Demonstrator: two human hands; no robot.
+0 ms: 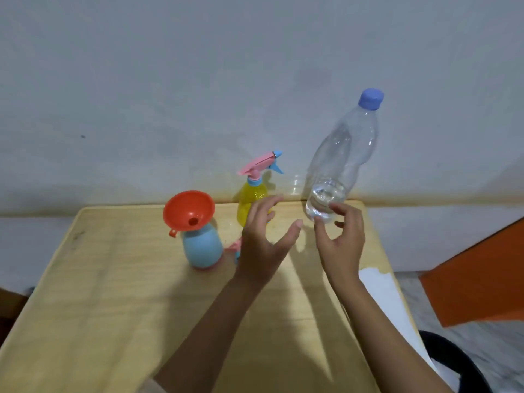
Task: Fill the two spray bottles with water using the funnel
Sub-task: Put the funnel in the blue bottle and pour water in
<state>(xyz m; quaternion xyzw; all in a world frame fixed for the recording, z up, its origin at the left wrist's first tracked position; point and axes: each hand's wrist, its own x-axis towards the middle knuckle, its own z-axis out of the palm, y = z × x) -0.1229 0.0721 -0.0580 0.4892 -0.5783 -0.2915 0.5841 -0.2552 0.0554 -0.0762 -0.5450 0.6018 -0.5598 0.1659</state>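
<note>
A blue spray bottle (202, 249) stands without its head on the wooden table (113, 293), with an orange funnel (188, 209) set in its neck. Its pink spray head (234, 247) lies beside it, partly hidden by my left hand (263, 239), which hovers open with fingers spread. Behind that hand a yellow spray bottle (251, 198) stands with its pink and blue head on. A clear water bottle (340, 163) with a blue cap and a little water in it stands at the far right. My right hand (341, 245) is open, fingertips at the bottle's base.
The table's far edge meets a pale wall (198, 95). An orange panel (482, 279) sits to the right beyond the table. A white patch (377, 285) shows along the table's right edge, and a dark round chair edge (456, 364) is at the lower right.
</note>
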